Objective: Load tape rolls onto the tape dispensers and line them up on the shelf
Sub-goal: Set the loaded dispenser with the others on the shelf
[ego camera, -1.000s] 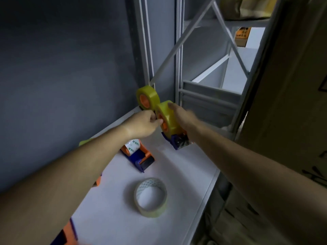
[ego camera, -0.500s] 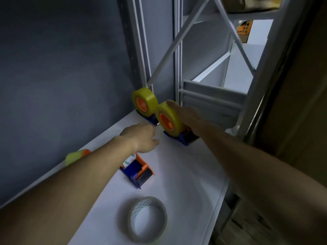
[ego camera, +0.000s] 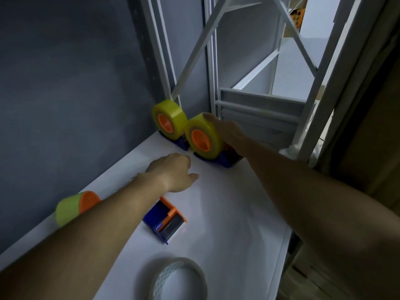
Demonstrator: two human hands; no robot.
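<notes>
At nine o'clock, against the wall, a loaded dispenser with a green roll is partly hidden behind the left forearm. At about seven o'clock an empty dispenser, blue and orange, lies on the white shelf, and at six o'clock a loose clear tape roll lies flat, cut by the lower edge.

The left hand has been drawn back from the orange hub it touched a second ago; it is now held low over the shelf just short of the dispensers, fingers loosely curled, and nothing is gripped by it.

At twelve o'clock two loaded dispensers are seen side by side: the rear dispenser by the wall and the near dispenser close beside it, perhaps touching. The near one, tilted in both hands a second ago, has been set down on its blue base. The right hand is laid over its far side with fingers fairly straight; whether it is gripped or merely steadied cannot be told.

This dispenser is judged as good as placed. The empty dispenser and the loose roll are judged the likely next pair.
</notes>
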